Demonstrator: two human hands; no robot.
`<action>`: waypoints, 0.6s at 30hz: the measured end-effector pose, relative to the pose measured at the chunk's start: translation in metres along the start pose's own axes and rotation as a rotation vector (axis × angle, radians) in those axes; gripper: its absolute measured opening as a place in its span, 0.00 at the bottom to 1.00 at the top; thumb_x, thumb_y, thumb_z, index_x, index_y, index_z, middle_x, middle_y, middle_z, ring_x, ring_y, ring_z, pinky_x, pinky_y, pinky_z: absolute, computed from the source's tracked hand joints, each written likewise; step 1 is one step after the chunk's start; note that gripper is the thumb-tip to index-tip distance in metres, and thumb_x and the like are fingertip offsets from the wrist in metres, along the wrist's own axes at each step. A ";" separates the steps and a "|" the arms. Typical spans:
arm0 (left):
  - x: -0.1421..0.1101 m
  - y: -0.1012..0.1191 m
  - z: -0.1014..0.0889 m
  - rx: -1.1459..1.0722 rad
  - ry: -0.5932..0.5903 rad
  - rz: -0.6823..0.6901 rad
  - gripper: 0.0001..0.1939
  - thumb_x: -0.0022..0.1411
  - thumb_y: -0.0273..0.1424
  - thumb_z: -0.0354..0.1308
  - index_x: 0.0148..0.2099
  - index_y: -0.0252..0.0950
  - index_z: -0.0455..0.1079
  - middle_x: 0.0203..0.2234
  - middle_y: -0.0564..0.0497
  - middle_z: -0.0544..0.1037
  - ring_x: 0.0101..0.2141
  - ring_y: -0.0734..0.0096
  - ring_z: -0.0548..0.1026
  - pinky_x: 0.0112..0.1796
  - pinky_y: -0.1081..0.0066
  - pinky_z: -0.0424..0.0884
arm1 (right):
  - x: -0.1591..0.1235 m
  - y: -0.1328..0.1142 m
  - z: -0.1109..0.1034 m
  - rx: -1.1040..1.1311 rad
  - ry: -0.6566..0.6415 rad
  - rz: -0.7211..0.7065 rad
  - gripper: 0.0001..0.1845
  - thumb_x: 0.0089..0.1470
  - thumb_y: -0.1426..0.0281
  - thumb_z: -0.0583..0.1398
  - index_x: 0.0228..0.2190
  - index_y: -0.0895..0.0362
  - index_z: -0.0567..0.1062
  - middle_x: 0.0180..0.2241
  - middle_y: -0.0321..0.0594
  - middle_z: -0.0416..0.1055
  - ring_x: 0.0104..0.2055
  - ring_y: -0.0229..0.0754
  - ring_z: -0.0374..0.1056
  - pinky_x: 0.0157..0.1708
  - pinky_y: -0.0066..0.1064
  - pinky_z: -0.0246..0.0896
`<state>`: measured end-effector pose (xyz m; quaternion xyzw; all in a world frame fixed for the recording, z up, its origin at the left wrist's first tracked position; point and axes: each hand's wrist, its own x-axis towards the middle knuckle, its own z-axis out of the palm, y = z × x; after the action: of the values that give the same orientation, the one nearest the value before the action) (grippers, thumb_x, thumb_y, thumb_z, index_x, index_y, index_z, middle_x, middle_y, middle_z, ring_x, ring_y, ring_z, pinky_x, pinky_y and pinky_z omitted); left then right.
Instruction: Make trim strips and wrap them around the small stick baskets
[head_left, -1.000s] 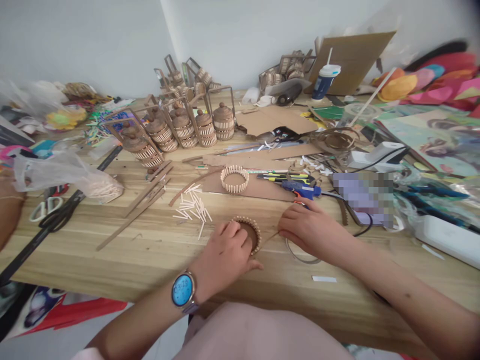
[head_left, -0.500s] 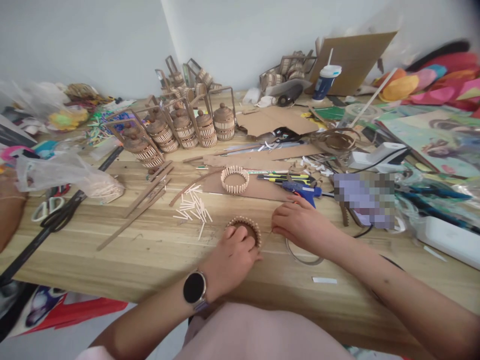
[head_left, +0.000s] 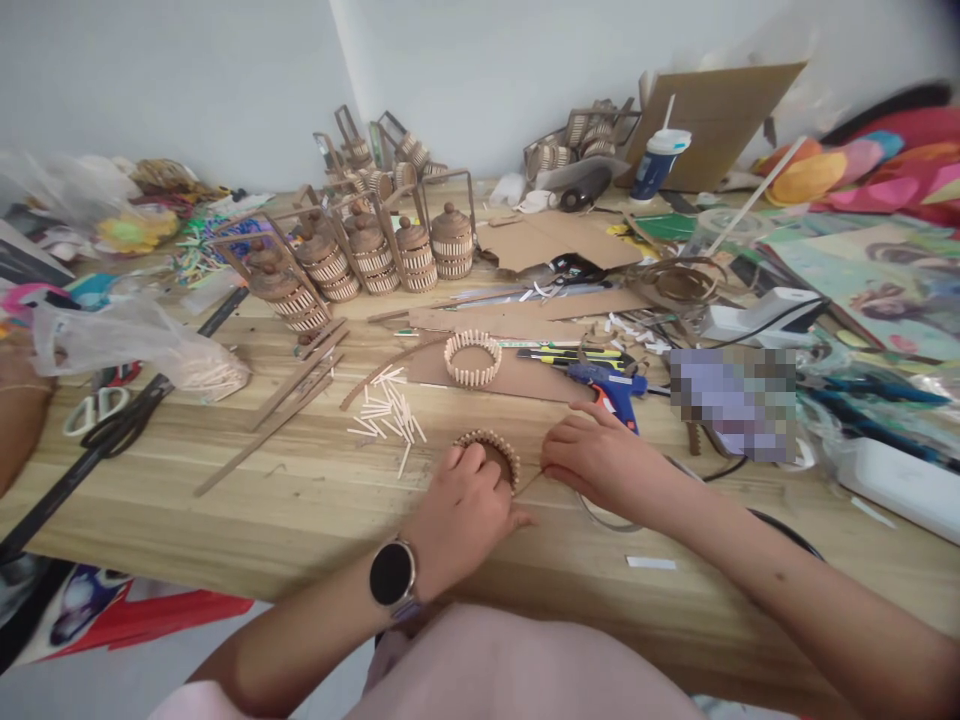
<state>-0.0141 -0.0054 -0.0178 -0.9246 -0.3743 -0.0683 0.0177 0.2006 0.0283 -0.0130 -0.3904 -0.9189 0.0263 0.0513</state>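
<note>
- Edging into view at the left, another person's arm (head_left: pixel 19 410) rests beside a clear plastic bag (head_left: pixel 112 340), with white-handled scissors (head_left: pixel 97 412) just nearer on the wooden table (head_left: pixel 315 540).
- Lying left of centre, brown strips (head_left: pixel 268 426) point toward the far row of lidded baskets (head_left: pixel 452 240), each with an upright or leaning handle.
- Scattered to the right of those strips, a pile of pale sticks (head_left: pixel 388 408) sits within near reach of my left hand.
- Resting over the near left side of the stick-edged ring (head_left: pixel 513 462), my left hand (head_left: pixel 469 505) has its fingers together and its thumb apart; I cannot tell whether they pinch the wall. The ring sits near, at the centre, with the pale ring (head_left: pixel 473 377) farther off on brown card.
- Meeting at the fingertips, thumb and finger of my right hand (head_left: pixel 600 455) are closed on a thin brown strip (head_left: pixel 529 483), which runs to the ring's right side.
- Working the strip against the ring's outside appears to be the step in hand. The next move, I judge, calls for a steady ring, a taut strip and an even line along the sticks.
- Placed just beyond my right hand, the blue glue gun (head_left: pixel 615 380) lies on its side, left of the power strip (head_left: pixel 900 485).
</note>
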 end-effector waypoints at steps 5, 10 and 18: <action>0.000 0.005 0.014 -0.004 0.033 0.015 0.15 0.69 0.33 0.52 0.30 0.35 0.70 0.26 0.49 0.73 0.36 0.61 0.66 0.37 0.60 0.58 | 0.003 0.000 0.001 -0.062 0.024 -0.023 0.09 0.57 0.73 0.59 0.26 0.54 0.75 0.29 0.36 0.76 0.37 0.41 0.69 0.53 0.39 0.48; -0.002 0.006 0.013 -0.047 0.034 0.012 0.14 0.70 0.29 0.50 0.31 0.36 0.70 0.27 0.50 0.74 0.36 0.62 0.66 0.37 0.59 0.59 | 0.014 -0.001 0.006 -0.088 0.046 -0.014 0.07 0.57 0.72 0.61 0.27 0.55 0.77 0.30 0.38 0.77 0.39 0.44 0.70 0.54 0.40 0.47; -0.001 0.008 0.016 -0.034 0.076 0.017 0.13 0.69 0.31 0.52 0.30 0.35 0.70 0.28 0.51 0.74 0.36 0.62 0.67 0.37 0.60 0.59 | 0.029 -0.004 0.009 0.031 0.028 0.037 0.05 0.56 0.72 0.62 0.28 0.55 0.77 0.35 0.38 0.78 0.41 0.43 0.71 0.55 0.41 0.48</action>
<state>-0.0078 -0.0104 -0.0334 -0.9246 -0.3645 -0.1095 0.0168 0.1771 0.0466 -0.0196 -0.4068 -0.9101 0.0362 0.0698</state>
